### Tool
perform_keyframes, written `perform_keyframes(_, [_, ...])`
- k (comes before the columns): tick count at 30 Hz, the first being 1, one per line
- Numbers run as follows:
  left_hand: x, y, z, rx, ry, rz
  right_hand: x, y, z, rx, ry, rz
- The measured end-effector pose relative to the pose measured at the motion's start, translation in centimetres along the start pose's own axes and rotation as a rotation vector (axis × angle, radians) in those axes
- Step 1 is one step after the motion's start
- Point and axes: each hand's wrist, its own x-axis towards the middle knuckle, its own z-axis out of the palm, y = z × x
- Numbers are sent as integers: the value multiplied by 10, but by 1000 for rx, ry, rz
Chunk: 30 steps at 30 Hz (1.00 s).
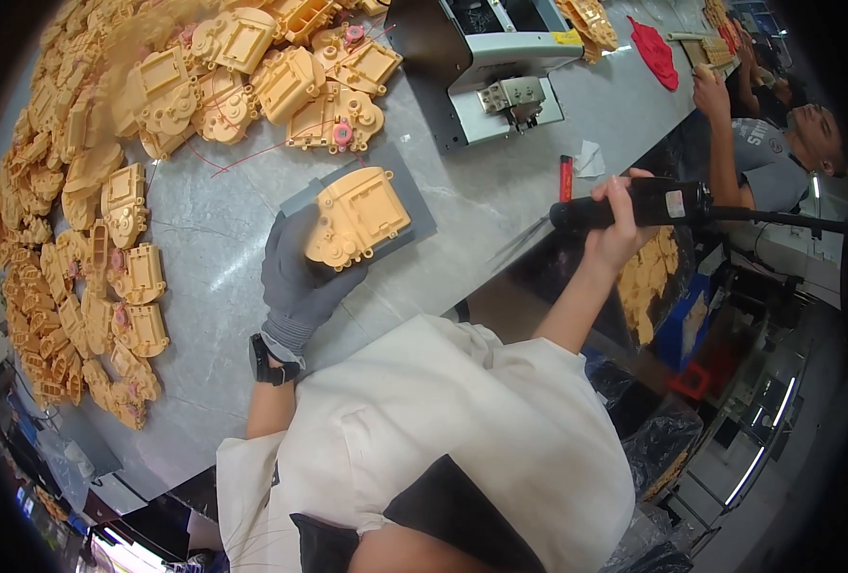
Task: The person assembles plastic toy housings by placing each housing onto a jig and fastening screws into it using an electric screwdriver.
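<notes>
My left hand [300,272], in a grey glove, grips the lower left side of a yellow plastic housing [364,218]. The housing rests on or just over a dark grey flat block [416,212] on the table. Off to the right, my bare right hand [621,215] is wrapped round a black power screwdriver [634,204]. Its thin bit points down and left, blurred, well apart from the housing. A cable or rod runs from the tool's back end to the right.
Yellow housings [70,172] lie heaped along the table's left and far sides, some with red wires. A metal-and-black machine [500,86] stands beyond the block. Near the right edge are a red tube [565,178] and white paper [590,159]. A co-worker [768,158] sits at right.
</notes>
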Motion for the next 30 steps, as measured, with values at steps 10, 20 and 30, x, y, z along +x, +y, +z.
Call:
perform_keyframes(10, [1, -1, -1, -1, -12, -14, 1, -1, -2, -30, 31, 8])
perform_keyframes(20, [1, -1, 0, -7, 1, 9, 43, 8, -11, -90, 224, -286])
perform_keyframes(30, [1, -1, -1, -9, -7, -3, 37, 18, -14, -115, 228, -221])
